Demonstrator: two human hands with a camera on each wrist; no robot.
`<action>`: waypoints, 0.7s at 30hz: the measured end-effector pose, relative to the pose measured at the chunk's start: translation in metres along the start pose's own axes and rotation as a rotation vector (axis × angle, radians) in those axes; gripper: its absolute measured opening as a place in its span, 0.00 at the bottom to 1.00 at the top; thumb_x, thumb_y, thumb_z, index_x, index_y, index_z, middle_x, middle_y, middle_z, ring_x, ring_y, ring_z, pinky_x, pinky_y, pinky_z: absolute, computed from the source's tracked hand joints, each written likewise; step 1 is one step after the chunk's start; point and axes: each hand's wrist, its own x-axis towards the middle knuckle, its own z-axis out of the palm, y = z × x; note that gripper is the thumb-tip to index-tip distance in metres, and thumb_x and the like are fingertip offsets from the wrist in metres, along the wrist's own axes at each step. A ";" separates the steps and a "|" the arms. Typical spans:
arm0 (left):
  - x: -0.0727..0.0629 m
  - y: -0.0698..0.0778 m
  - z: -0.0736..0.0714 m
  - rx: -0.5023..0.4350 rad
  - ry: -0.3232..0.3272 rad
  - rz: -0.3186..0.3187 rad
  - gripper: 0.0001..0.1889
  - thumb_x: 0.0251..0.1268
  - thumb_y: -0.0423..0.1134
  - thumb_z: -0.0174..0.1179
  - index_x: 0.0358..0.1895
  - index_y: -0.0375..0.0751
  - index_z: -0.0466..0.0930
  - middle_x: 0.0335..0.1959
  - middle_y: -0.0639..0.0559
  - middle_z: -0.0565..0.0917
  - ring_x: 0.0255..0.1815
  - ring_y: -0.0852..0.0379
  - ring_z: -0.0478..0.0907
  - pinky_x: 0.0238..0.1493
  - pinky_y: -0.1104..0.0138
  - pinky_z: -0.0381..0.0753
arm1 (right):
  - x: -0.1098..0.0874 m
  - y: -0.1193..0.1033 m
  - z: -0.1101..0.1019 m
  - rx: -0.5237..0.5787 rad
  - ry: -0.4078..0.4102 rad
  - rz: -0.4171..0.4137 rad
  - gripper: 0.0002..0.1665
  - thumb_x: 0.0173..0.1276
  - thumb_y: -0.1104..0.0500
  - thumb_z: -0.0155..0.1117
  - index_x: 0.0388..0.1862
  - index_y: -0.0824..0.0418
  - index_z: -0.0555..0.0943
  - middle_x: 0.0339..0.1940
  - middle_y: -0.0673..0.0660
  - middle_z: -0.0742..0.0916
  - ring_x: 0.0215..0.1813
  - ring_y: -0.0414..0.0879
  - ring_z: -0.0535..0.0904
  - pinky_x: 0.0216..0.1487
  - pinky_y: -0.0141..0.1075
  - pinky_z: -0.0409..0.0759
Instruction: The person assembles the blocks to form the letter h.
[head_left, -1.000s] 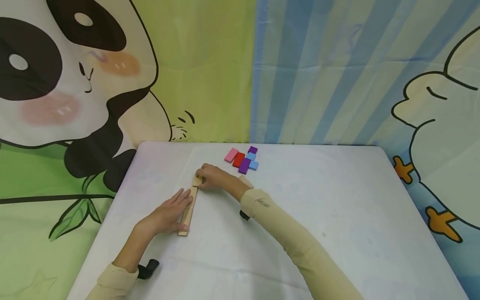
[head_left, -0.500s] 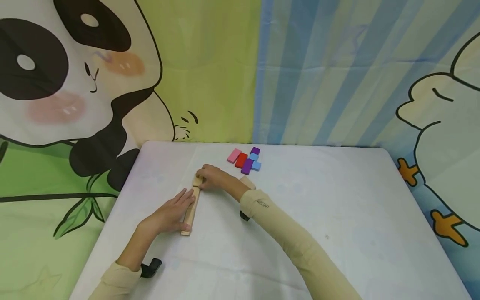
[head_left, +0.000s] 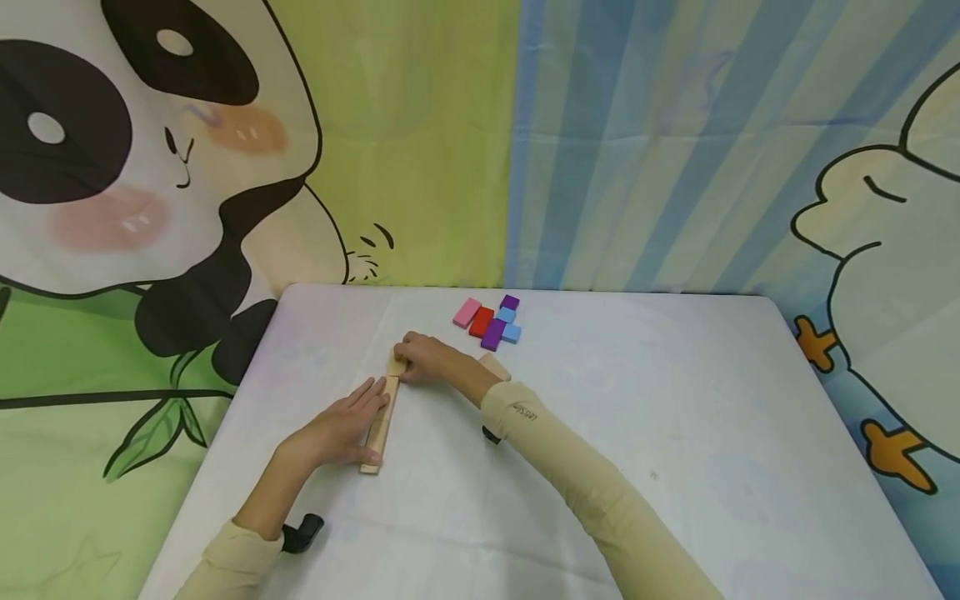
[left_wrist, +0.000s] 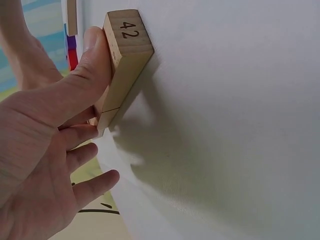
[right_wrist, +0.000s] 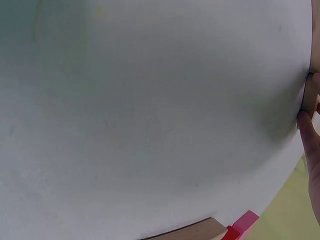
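In the head view, a row of plain wooden blocks (head_left: 381,429) lies end to end on the table. My left hand (head_left: 337,429) rests along its left side, fingers straight, with the thumb by the near end. The left wrist view has the near block (left_wrist: 132,37), marked 42, with the left thumb (left_wrist: 92,57) against its side. At the row's far end, my right hand (head_left: 429,358) pinches another wooden block (head_left: 394,367), whose end meets the row. Part of that held block (right_wrist: 310,97) shows at the right wrist view's edge, between thumb and finger.
A loose wooden block (head_left: 495,365) lies beyond the right forearm, partly covered by it. Behind it sit several coloured blocks: pink (head_left: 467,312), red (head_left: 482,322), purple (head_left: 492,334) and light blue (head_left: 511,333). A printed curtain (head_left: 420,167) hangs at the table's (head_left: 675,400) back edge.
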 end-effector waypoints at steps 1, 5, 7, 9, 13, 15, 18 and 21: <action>0.000 0.000 0.000 0.002 -0.002 0.000 0.53 0.47 0.53 0.72 0.73 0.29 0.56 0.79 0.36 0.47 0.79 0.36 0.44 0.71 0.41 0.57 | 0.000 0.000 0.000 0.003 -0.001 0.000 0.19 0.66 0.53 0.66 0.53 0.60 0.79 0.54 0.58 0.80 0.45 0.41 0.76 0.50 0.29 0.78; 0.002 0.000 -0.002 -0.001 -0.005 0.006 0.53 0.46 0.53 0.72 0.72 0.28 0.56 0.79 0.34 0.46 0.79 0.36 0.44 0.71 0.41 0.58 | -0.001 0.001 0.000 0.035 0.000 0.006 0.22 0.66 0.52 0.67 0.56 0.60 0.80 0.58 0.59 0.80 0.50 0.42 0.77 0.55 0.30 0.78; 0.002 -0.001 -0.002 -0.012 -0.010 0.000 0.54 0.46 0.53 0.72 0.73 0.28 0.55 0.79 0.35 0.45 0.79 0.36 0.44 0.71 0.41 0.58 | -0.002 0.001 0.000 0.046 0.000 0.008 0.23 0.66 0.52 0.67 0.57 0.60 0.79 0.60 0.60 0.79 0.53 0.43 0.77 0.58 0.31 0.77; 0.003 -0.001 -0.003 -0.019 -0.015 -0.003 0.56 0.46 0.53 0.73 0.74 0.29 0.52 0.79 0.35 0.45 0.80 0.37 0.43 0.72 0.41 0.57 | -0.002 0.002 0.000 0.045 -0.001 0.004 0.23 0.66 0.52 0.66 0.58 0.60 0.79 0.61 0.60 0.78 0.55 0.44 0.77 0.59 0.32 0.77; 0.005 -0.001 -0.004 -0.024 -0.013 -0.009 0.60 0.44 0.54 0.73 0.76 0.29 0.46 0.79 0.34 0.46 0.79 0.37 0.44 0.72 0.42 0.57 | -0.002 0.003 0.000 0.033 0.000 -0.013 0.23 0.66 0.53 0.66 0.57 0.61 0.79 0.61 0.61 0.78 0.57 0.46 0.78 0.61 0.33 0.77; 0.005 -0.001 -0.005 -0.023 -0.013 -0.011 0.63 0.43 0.54 0.74 0.76 0.28 0.43 0.78 0.34 0.48 0.79 0.37 0.44 0.72 0.42 0.57 | -0.002 0.003 0.000 0.022 0.001 -0.024 0.22 0.66 0.53 0.66 0.57 0.61 0.79 0.61 0.61 0.78 0.58 0.46 0.78 0.62 0.34 0.76; 0.005 -0.002 -0.006 -0.021 -0.016 -0.019 0.64 0.43 0.53 0.74 0.76 0.28 0.40 0.78 0.34 0.50 0.80 0.37 0.44 0.73 0.42 0.57 | -0.002 0.003 0.001 0.023 -0.002 -0.025 0.22 0.67 0.54 0.66 0.57 0.61 0.79 0.62 0.61 0.78 0.59 0.47 0.77 0.63 0.35 0.76; 0.005 -0.003 -0.006 -0.020 -0.012 -0.012 0.63 0.42 0.54 0.75 0.76 0.28 0.43 0.78 0.35 0.50 0.79 0.37 0.45 0.72 0.42 0.57 | -0.003 0.003 0.002 0.041 0.001 -0.009 0.22 0.67 0.55 0.66 0.58 0.60 0.80 0.62 0.61 0.78 0.60 0.48 0.77 0.64 0.35 0.76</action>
